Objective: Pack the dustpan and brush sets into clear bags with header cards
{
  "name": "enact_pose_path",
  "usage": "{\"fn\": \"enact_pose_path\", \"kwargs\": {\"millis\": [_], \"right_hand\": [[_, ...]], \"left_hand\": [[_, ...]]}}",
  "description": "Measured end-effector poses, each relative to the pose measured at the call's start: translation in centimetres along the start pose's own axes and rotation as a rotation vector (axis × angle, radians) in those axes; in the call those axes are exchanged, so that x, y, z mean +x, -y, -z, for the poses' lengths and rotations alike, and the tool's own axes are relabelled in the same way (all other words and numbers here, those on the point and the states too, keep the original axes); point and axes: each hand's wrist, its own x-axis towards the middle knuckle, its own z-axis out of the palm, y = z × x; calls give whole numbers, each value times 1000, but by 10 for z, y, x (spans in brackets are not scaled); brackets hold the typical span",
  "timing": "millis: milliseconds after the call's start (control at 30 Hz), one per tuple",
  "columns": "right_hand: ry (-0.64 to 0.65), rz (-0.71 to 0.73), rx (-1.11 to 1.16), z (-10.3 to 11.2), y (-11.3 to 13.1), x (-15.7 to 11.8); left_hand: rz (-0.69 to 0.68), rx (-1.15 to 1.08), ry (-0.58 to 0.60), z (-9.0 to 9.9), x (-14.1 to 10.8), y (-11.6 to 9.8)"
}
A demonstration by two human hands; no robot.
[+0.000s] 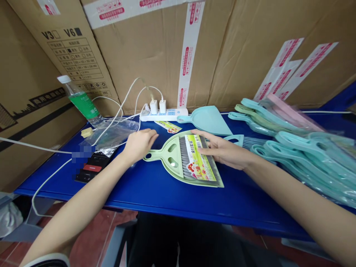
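Observation:
A light green dustpan [168, 170] lies on the blue table with a matching grey-bristled brush [178, 157] nested in it. A yellow and white printed label card [198, 159] rests across the bristles. My right hand [225, 148] grips the pan's right side, thumb on the card and fingers at the far edge. Beside the handle end, my left hand [140, 144] is closed with its fingers curled; what they hold, if anything, is hidden. Behind are a light blue dustpan [210, 118] and another label card [168, 127]. A blue brush [250, 141] lies partly behind my right hand.
Bagged dustpan sets [314, 159] are piled at the right. At the left are a phone [96, 167], a clear plastic bag [119, 129], a water bottle [83, 104] and white cables. A power strip [175, 114] stands against the cardboard boxes [155, 55] at the back.

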Motion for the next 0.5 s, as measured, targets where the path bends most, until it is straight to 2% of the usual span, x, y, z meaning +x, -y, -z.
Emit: {"fn": "enact_pose_path", "kwargs": {"millis": [133,300,400,500], "right_hand": [[-9,-9,1,0,2,0],[-24,-20,-32,0,4,-1],[-27,-20,-52,1,4,-2],[-43,-47,-47,2,7,-3]], "left_hand": [[160,232,-35,7,0,16],[246,251,13,7,0,34],[265,261,8,11,-1,35],[275,271,9,18,-4,24]]}}
